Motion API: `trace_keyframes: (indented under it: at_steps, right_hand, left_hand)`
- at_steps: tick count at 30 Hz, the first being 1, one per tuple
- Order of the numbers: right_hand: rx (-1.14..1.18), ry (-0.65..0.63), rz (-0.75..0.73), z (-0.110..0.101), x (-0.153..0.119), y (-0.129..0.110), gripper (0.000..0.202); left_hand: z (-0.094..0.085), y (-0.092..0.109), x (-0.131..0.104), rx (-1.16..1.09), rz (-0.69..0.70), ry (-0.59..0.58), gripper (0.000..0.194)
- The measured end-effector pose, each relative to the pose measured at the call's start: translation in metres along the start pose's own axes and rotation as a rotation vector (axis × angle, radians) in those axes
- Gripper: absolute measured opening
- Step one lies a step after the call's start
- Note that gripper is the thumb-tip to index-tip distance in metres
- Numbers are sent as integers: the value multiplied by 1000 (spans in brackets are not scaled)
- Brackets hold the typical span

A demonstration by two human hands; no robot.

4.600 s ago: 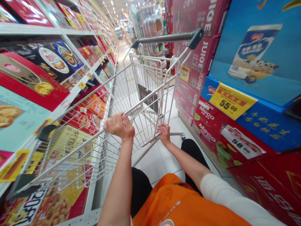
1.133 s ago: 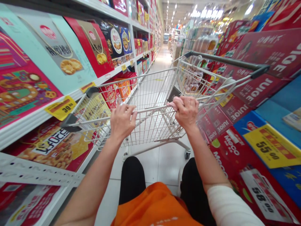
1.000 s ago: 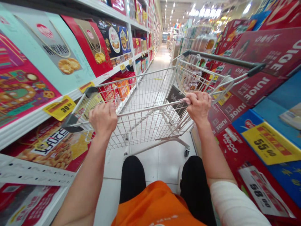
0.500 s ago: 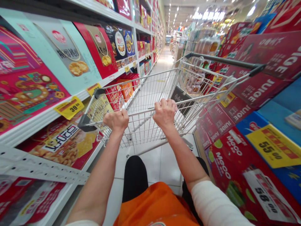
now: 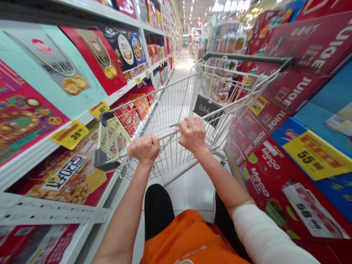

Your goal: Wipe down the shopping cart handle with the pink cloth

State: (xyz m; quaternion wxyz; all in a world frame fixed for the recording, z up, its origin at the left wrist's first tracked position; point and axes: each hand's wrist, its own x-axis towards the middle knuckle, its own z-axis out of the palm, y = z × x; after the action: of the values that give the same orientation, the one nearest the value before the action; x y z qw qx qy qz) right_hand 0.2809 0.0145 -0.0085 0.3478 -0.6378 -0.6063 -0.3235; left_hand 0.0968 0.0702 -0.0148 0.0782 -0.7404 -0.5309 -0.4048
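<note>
A wire shopping cart stands at a slant across the aisle before me, with nothing inside its basket. My left hand is closed round the cart's side rail, close to the grey plastic corner piece. Further right along the same rail, my right hand is wrapped round it too, knuckles up. The cart's dark grey handlebar is at the far right end, away from both hands. Behind the rail a black panel shows on the cart's far side.
On the left, white shelves hold gift boxes with yellow price tags. Stacked red drink cartons crowd the right side, near the handlebar. The tiled aisle floor runs ahead between them.
The cart has turned a little, its left corner coming lower and nearer. My left hand has shifted right and down with the rail. Shelves and cartons have slid leftward in view.
</note>
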Motion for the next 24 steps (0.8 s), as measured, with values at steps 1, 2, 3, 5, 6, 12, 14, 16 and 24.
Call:
trace_keyframes:
  at_steps: [1, 2, 3, 5, 6, 12, 14, 16, 24]
  right_hand:
    - [-20, 20, 20, 0, 2, 18, 18]
    - [-39, 35, 38, 0, 4, 36, 18]
    - [-56, 50, 58, 0, 6, 52, 18]
    - [-69, 85, 105, 1, 8, 78, 19]
    - [-66, 102, 125, 1, 9, 87, 20]
    - [-50, 198, 212, 12, 3, 84, 22]
    - [-48, 213, 211, 15, 2, 75, 23]
    - [-35, 233, 192, 16, 1, 67, 24]
    - [28, 384, 151, 42, -19, 48, 28]
  left_hand:
    - [1, 0, 0, -21, 7, 11, 33]
    - [2, -1, 1, -32, 14, 18, 34]
    - [2, -3, 1, -36, 19, 24, 34]
    - [3, -6, 3, -34, 25, 29, 34]
    - [3, -8, 4, -30, 25, 30, 34]
    - [7, -26, 10, 23, 60, 35, 32]
    - [6, -36, 13, 34, 68, 29, 33]
    - [2, -44, 17, 31, 62, 10, 35]
    - [-16, -4, 17, -110, 138, 34, 31]
